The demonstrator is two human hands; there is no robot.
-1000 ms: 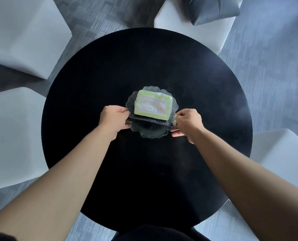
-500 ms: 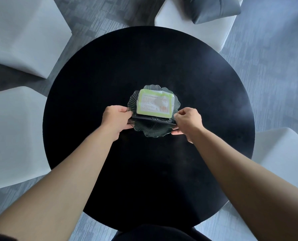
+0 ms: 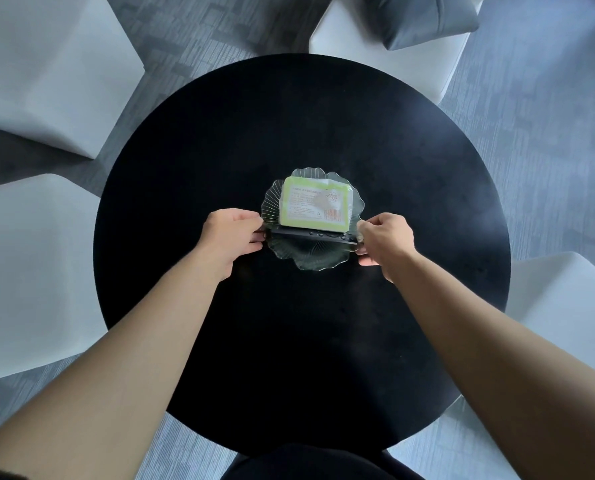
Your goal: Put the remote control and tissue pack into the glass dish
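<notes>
Head view: your left hand [image 3: 232, 235] and right hand [image 3: 388, 239] pinch opposite edges of the scalloped clear glass dish [image 3: 311, 259] on the round black bench [image 3: 303, 341]. Inside it, the green tissue pack [image 3: 315, 206] leans behind the slim black remote control [image 3: 315, 235].

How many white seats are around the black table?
4: one upper left, one left, one at the top holding a grey cushion, one right. Others may be out of view.
</notes>
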